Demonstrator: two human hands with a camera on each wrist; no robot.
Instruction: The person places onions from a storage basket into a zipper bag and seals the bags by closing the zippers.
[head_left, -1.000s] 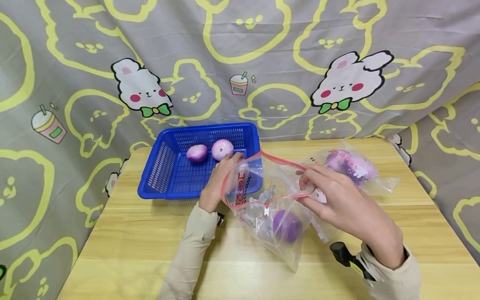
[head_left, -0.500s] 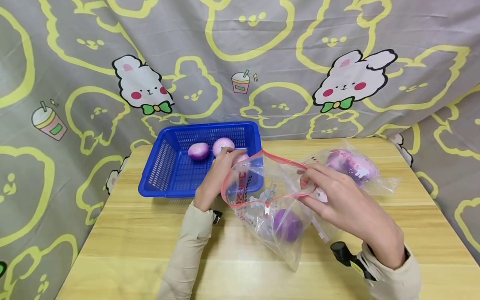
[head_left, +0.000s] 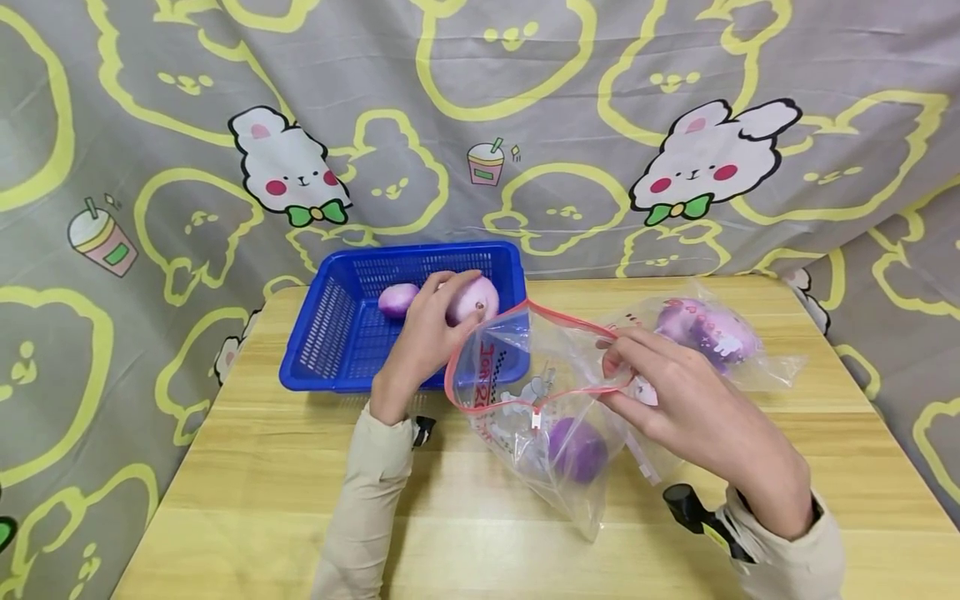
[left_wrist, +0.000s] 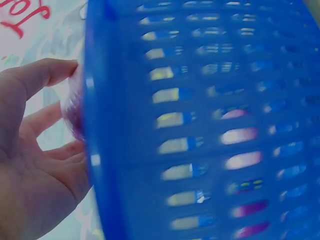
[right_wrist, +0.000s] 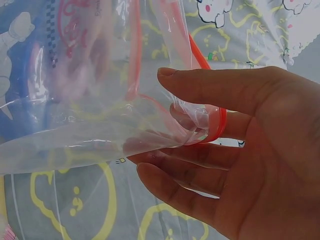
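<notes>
My left hand (head_left: 431, 329) grips a purple-white onion (head_left: 473, 299) just above the right end of the blue basket (head_left: 330, 333); in the left wrist view the fingers (left_wrist: 30, 80) curl round that onion (left_wrist: 74, 107) behind the basket wall (left_wrist: 200, 125). A second onion (head_left: 397, 300) lies in the basket. My right hand (head_left: 660, 387) pinches the red zip rim of a clear bag (head_left: 540, 400), holding its mouth open; the rim (right_wrist: 212, 125) sits between thumb and fingers. One purple onion (head_left: 576, 450) lies inside the bag.
A second clear bag (head_left: 705, 333) with purple onions lies at the table's back right. The wooden table (head_left: 262, 492) stands against a grey cartoon-print cloth backdrop (head_left: 480, 125). A black wrist camera mount (head_left: 686, 508) sits by my right sleeve.
My left hand reached into the basket, took hold of one onion and lifted it up toward the bag's mouth. The right hand and bag stayed in place.
</notes>
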